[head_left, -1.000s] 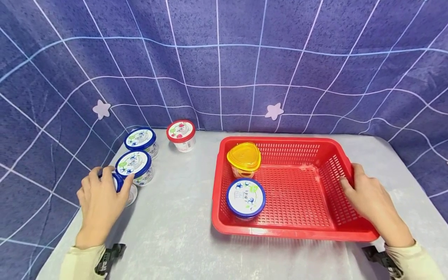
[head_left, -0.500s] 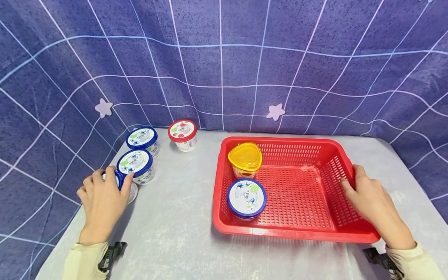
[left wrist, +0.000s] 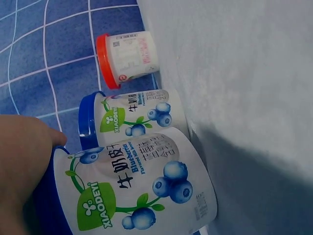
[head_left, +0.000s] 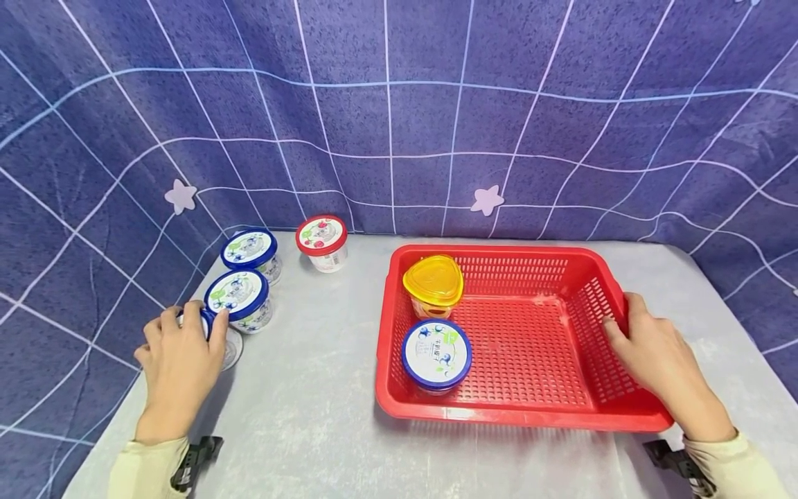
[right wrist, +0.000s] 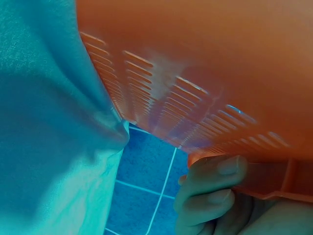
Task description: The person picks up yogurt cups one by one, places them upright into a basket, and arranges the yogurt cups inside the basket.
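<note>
At the left of the table my left hand (head_left: 181, 360) reaches over a white dessert cup with a blue lid (left wrist: 132, 191), its fingers curled round the lid. Part of that lid is hidden by the hand in the head view. Just beyond it stand a blue-lidded cup (head_left: 237, 294) with blueberries printed on it and another blue-lidded cup (head_left: 249, 249). On the right, my right hand (head_left: 657, 357) grips the right rim of a red plastic basket (head_left: 511, 416), with curled fingers (right wrist: 205, 205) under the outer edge in the right wrist view.
Inside the basket, at its left end, are a tub with a yellow lid (head_left: 434, 281) and a cup with a blue lid (head_left: 436, 353). A red-lidded cup (head_left: 322, 239) stands at the back of the grey table (head_left: 305, 402). A blue gridded curtain (head_left: 399, 118) hangs behind.
Both hands keep their holds in nearly the same places. The whole head view shifts slightly; the cups and the basket show no clear movement of their own.
</note>
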Action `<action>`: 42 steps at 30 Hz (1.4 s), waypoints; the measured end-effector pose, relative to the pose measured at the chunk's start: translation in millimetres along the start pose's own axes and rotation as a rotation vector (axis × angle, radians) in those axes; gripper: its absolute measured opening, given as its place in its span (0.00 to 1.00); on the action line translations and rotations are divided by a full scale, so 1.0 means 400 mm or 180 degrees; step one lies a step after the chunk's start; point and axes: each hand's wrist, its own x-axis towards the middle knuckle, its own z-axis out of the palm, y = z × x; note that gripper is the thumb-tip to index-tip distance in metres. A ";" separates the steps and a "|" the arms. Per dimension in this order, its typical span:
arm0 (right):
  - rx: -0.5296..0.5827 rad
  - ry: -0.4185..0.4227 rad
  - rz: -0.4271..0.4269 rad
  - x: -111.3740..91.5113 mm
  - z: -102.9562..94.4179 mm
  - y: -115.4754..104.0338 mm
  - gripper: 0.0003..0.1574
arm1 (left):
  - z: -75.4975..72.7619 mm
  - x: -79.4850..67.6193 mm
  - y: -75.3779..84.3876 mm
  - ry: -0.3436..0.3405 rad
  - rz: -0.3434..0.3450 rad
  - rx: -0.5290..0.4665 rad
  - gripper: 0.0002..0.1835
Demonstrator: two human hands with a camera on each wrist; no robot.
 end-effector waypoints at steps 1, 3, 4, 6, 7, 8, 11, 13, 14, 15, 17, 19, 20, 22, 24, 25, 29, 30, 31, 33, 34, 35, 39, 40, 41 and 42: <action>-0.0002 0.0003 0.0001 -0.001 0.000 0.000 0.36 | 0.000 -0.001 0.002 0.0009 0.0009 0.0001 0.31; -0.0004 0.0002 0.0006 -0.002 -0.001 0.001 0.36 | -0.002 -0.002 0.005 0.0031 0.0025 0.0003 0.31; -0.0003 0.0000 0.0010 -0.002 -0.001 0.001 0.36 | -0.003 -0.002 0.007 0.0053 0.0035 -0.0001 0.30; -0.0001 -0.0005 0.0016 -0.003 -0.002 0.002 0.36 | -0.004 -0.003 0.011 0.0088 0.0066 -0.0003 0.30; -0.0001 -0.0004 0.0021 -0.004 -0.002 0.002 0.36 | -0.004 -0.003 0.014 0.0104 0.0089 -0.0003 0.30; 0.0002 -0.0005 0.0024 -0.005 -0.002 0.003 0.35 | -0.004 -0.003 0.016 0.0120 0.0119 -0.0005 0.30; 0.0004 -0.0006 0.0028 -0.006 -0.002 0.005 0.35 | -0.002 -0.003 0.023 0.0157 0.0201 -0.0006 0.29; 0.0000 -0.0004 0.0025 -0.007 0.000 0.006 0.36 | -0.001 -0.004 0.027 0.0177 0.0238 -0.0004 0.28; -0.0004 -0.0003 0.0021 -0.007 0.000 0.007 0.36 | -0.001 -0.005 0.029 0.0188 0.0251 -0.0002 0.28; -0.0009 -0.0005 0.0022 -0.007 0.001 0.007 0.36 | -0.001 -0.006 0.031 0.0198 0.0256 0.0002 0.28; -0.0014 -0.0005 0.0021 -0.007 0.001 0.007 0.37 | -0.003 -0.010 0.034 0.0246 0.0288 0.0004 0.27; -0.0016 -0.0005 0.0025 -0.007 0.001 0.007 0.36 | -0.004 -0.013 0.038 0.0303 0.0337 0.0008 0.27; -0.0016 -0.0005 0.0028 -0.007 0.001 0.007 0.36 | -0.004 -0.015 0.042 0.0331 0.0365 0.0003 0.26; -0.0015 -0.0008 0.0028 -0.007 0.001 0.008 0.36 | -0.007 -0.019 0.049 0.0384 0.0422 -0.0003 0.26; -0.0016 -0.0004 0.0024 -0.006 0.000 0.008 0.36 | -0.010 -0.022 0.056 0.0408 0.0463 -0.0006 0.25; -0.0016 -0.0006 0.0022 -0.006 0.000 0.008 0.36 | -0.012 -0.024 0.060 0.0419 0.0487 -0.0014 0.25; -0.0019 -0.0003 0.0021 -0.005 0.000 0.008 0.36 | -0.019 -0.029 0.078 0.0452 0.0590 -0.0054 0.24; -0.0017 -0.0001 0.0019 -0.005 0.000 0.008 0.36 | -0.020 -0.031 0.082 0.0459 0.0627 -0.0064 0.24; -0.0017 0.0001 0.0018 -0.005 0.000 0.009 0.36 | -0.020 -0.033 0.086 0.0470 0.0665 -0.0071 0.24; -0.0015 0.0026 0.0007 -0.004 0.001 0.009 0.36 | -0.021 -0.035 0.093 0.0517 0.0763 -0.0100 0.23; -0.0016 0.0031 0.0000 -0.004 0.001 0.009 0.36 | -0.021 -0.036 0.097 0.0561 0.0842 -0.0115 0.23; -0.0017 0.0037 -0.0002 -0.003 0.001 0.009 0.36 | -0.021 -0.036 0.099 0.0596 0.0921 -0.0135 0.23; -0.0028 0.0054 -0.0025 0.000 0.000 0.006 0.36 | -0.019 -0.033 0.106 0.0734 0.1327 -0.0224 0.25; -0.0027 0.0054 -0.0029 0.000 0.000 0.005 0.36 | -0.018 -0.032 0.108 0.0738 0.1421 -0.0243 0.25; -0.0026 0.0057 -0.0032 0.000 0.001 0.004 0.36 | -0.017 -0.031 0.109 0.0730 0.1496 -0.0261 0.26; -0.0025 0.0054 -0.0036 0.001 0.001 0.004 0.36 | -0.016 -0.030 0.111 0.0722 0.1564 -0.0277 0.27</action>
